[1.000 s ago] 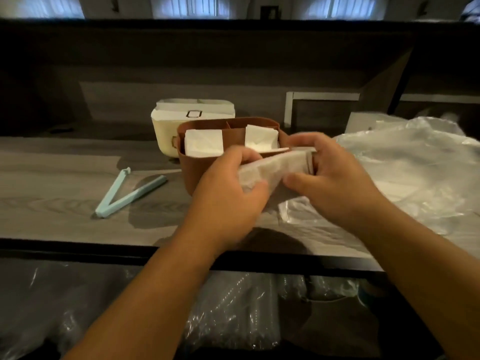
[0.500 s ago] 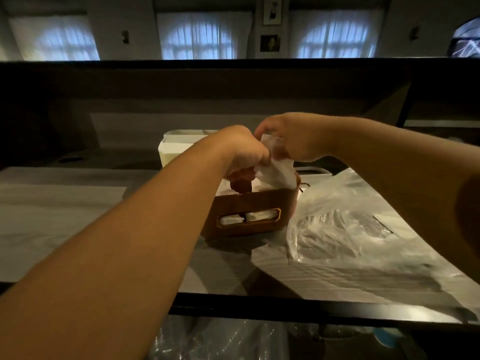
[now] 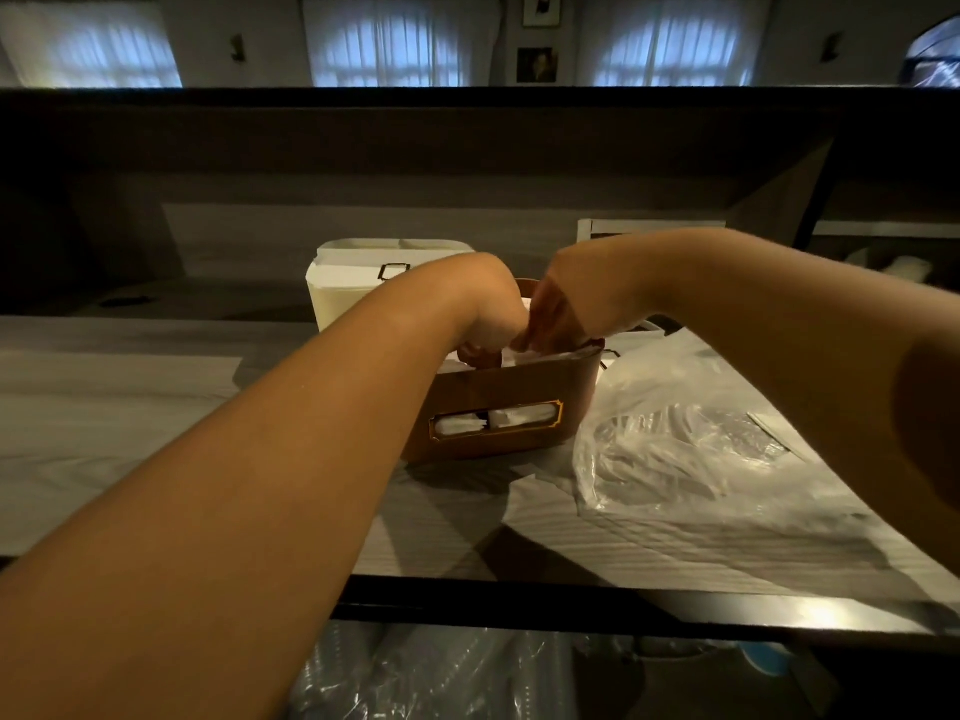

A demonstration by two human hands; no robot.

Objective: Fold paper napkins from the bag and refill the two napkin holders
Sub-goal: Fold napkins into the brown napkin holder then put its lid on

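Both hands dip into the brown holder, so the fingers of the left hand and right hand are mostly hidden, and each grip cannot be told. The left forearm covers part of the white holder. The bag runs off the right edge; its contents are unclear

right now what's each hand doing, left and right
left hand: fingers curled down into the brown holder; hold cannot be told
right hand: pinching the white napkins
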